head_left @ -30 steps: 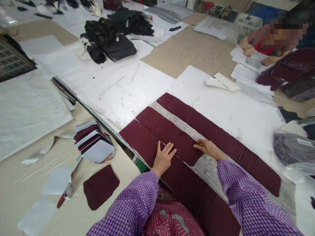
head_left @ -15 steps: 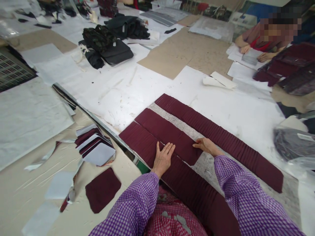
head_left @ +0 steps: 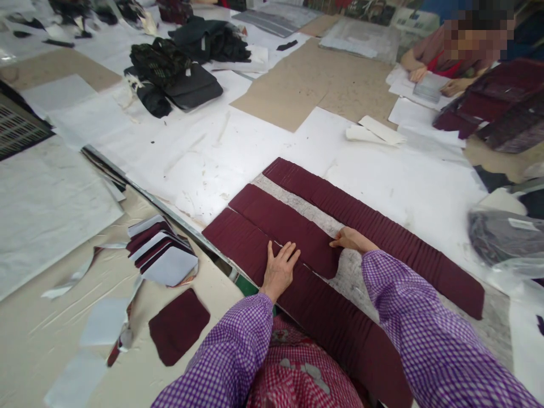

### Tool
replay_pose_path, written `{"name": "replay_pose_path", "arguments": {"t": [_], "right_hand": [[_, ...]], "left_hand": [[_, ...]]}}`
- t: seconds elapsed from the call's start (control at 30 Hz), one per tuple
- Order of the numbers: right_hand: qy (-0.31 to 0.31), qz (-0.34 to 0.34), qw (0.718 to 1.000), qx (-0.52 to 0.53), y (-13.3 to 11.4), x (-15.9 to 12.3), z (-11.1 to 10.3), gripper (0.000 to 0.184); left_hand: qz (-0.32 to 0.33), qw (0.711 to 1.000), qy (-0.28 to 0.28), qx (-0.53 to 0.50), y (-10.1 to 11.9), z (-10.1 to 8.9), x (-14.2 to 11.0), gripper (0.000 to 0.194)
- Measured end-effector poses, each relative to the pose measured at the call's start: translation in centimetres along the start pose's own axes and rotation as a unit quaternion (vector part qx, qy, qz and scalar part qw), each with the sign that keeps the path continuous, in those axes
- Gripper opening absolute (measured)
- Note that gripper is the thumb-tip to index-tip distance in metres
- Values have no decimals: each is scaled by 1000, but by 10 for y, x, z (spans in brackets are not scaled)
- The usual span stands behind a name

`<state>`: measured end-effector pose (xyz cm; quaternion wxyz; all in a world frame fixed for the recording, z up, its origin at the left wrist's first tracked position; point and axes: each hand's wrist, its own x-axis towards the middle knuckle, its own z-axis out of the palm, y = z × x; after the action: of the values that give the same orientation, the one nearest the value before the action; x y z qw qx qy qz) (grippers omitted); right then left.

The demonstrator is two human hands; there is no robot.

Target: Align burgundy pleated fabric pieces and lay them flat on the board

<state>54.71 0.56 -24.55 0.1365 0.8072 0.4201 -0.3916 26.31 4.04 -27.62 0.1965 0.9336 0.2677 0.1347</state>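
Three rows of overlapping maroon fabric pieces lie on a grey mottled sheet (head_left: 355,272). My left hand (head_left: 280,267) rests with fingers spread on the near row (head_left: 238,241), close to its seam with the middle row (head_left: 280,224). With thumb and fingers closed, my right hand (head_left: 352,240) pinches the right edge of the top fabric piece (head_left: 325,255) in the middle row. That piece's near right corner curls up slightly. Beyond my right hand runs the long far row (head_left: 382,232), its pieces fanned in narrow steps.
A stack of white and maroon pieces (head_left: 164,252) and one loose maroon piece (head_left: 179,327) lie on the cream surface at left. Dark folded fabric (head_left: 187,85) sits farther back. A co-worker (head_left: 454,62) is at the far right, near maroon bundles (head_left: 488,107).
My right hand has drawn slightly left with the edge of the fabric piece, whose corner now curls. My left hand stays on the near row. The whole view has shifted a little.
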Motion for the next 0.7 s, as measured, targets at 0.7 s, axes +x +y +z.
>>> {"name": "replay_pose_path", "arguments": {"t": [0.7], "right_hand": [[63, 23, 998, -19, -10, -27, 6, 24]], "left_hand": [[-1, 1000, 4, 15, 4, -5, 2, 59]]}}
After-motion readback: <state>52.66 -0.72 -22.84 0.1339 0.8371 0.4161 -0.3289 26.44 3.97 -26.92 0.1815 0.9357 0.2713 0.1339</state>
